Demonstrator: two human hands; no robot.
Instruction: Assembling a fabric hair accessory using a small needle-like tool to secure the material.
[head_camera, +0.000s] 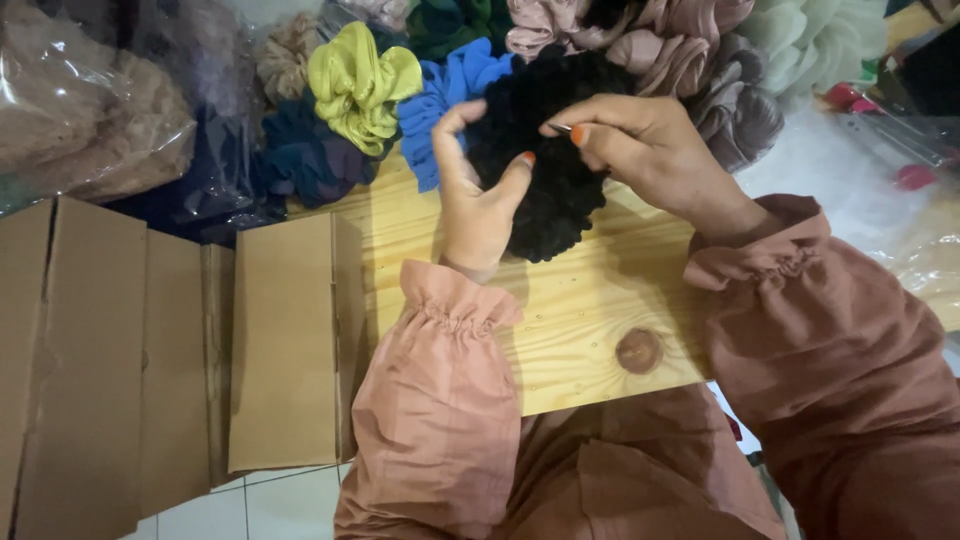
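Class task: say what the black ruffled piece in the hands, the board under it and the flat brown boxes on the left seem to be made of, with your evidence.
Black ruffled piece: soft matte fabric, probably; bumpy gathers.
Board: pale unfinished wood; grain and knot.
Brown boxes: matte cardboard; creased fold lines.

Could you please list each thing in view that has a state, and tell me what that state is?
Black scrunchie: held up in both hands, over the wooden board.
Left hand: gripping the scrunchie's left edge.
Right hand: pinching its top.
Yellow-green scrunchie: lying loose in the pile.
Blue scrunchie: lying loose, partly behind the black one.
Cardboard boxes: flat, closed.
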